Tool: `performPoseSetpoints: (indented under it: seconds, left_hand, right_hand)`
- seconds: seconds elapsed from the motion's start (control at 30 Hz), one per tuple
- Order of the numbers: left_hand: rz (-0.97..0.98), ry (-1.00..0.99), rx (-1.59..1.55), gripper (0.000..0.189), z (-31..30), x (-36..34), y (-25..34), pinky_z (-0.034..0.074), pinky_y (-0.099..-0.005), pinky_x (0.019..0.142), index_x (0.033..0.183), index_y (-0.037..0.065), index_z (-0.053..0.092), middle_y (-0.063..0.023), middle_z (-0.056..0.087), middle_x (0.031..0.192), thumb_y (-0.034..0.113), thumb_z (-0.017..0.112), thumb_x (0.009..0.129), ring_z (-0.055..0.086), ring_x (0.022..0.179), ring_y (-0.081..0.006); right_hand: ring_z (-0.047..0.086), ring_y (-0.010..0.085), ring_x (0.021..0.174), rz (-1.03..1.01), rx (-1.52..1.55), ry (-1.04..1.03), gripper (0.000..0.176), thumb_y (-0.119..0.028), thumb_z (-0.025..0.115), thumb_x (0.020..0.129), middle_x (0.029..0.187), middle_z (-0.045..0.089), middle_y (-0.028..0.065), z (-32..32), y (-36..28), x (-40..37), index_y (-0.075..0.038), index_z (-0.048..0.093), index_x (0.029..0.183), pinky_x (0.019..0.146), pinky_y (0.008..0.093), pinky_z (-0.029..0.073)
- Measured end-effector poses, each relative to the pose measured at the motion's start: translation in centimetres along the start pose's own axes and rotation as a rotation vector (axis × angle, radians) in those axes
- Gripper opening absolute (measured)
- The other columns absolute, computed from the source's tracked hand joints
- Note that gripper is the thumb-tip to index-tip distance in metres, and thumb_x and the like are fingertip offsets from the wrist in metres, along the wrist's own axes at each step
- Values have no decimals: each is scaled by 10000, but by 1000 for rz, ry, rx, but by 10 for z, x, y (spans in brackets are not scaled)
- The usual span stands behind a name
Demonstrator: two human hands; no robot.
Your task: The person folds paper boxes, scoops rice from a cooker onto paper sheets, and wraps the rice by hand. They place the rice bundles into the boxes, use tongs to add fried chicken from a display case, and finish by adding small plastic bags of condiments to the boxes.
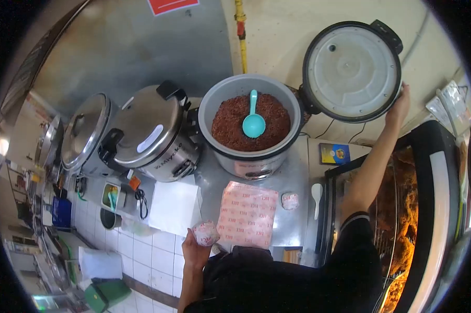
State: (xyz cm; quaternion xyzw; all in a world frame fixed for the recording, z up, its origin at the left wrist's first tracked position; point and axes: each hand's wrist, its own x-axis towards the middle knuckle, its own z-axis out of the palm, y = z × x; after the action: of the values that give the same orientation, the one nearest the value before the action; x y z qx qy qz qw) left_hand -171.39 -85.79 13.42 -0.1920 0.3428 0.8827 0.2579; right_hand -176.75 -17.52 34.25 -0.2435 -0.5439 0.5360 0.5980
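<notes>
My left hand (pixel 195 251) is closed around a paper-wrapped rice ball (pixel 206 233), low at the counter's front edge. Out to the right, my right hand (pixel 398 108) grips the rim of the raised rice cooker lid (pixel 350 70), its fingertips partly hidden by the lid. The open rice cooker (pixel 246 163) holds reddish-brown rice (pixel 227 122), with a turquoise scoop (pixel 254 125) lying on top. In front of the cooker is a stack of printed wrapping paper (pixel 248 214). A second wrapped rice ball (pixel 290 201) sits just right of the stack.
Two closed steel cookers (pixel 157 141) (pixel 84 133) stand left of the open one. White sheets (pixel 175 203) lie in front of them. A white rice paddle (pixel 316 201) rests near a lit glass display case (pixel 402 229) on the right. A green bin (pixel 107 296) stands at lower left.
</notes>
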Motion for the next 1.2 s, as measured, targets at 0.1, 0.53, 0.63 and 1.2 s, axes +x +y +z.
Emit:
performPoseSetpoints:
  seconds: [0.1,0.53,0.63,1.2]
  left_hand:
    - [36,-23,-16,570,-9,1,-6,445,-487,1033,1343,-9,513,-153,612,1261,451,312,1074,582,1169,-301]
    - [93,31,-198,450,-29,-4,-35,435,-479,1044,1370,34,469,-150,596,1287,358,347,1082,566,1209,-306]
    - [148,-90,-380,451,-40,-22,-39,443,-506,1035,1375,52,445,-165,590,1287,376,336,1082,569,1201,-319]
    - [204,117,-342,394,-111,-45,-32,452,-520,1017,1293,55,489,-160,598,1263,345,325,1083,571,1202,-317]
  right_hand:
    - [641,218,1009,-491,-316,247,341,-242,460,1028,1065,678,147,33,-59,-44,38,584,1180,927,330,478]
    - [524,375,1256,-1309,-1313,-1797,504,-164,834,642,1332,566,160,297,256,-216,-168,721,1134,1020,497,450]
    - [445,355,1353,-1310,-1476,-1833,556,-220,848,626,1413,523,150,301,255,-220,-170,721,1165,1089,504,389]
    - [659,438,963,-877,-593,-1437,276,-197,651,913,1005,692,250,354,34,-258,19,677,1083,828,491,508]
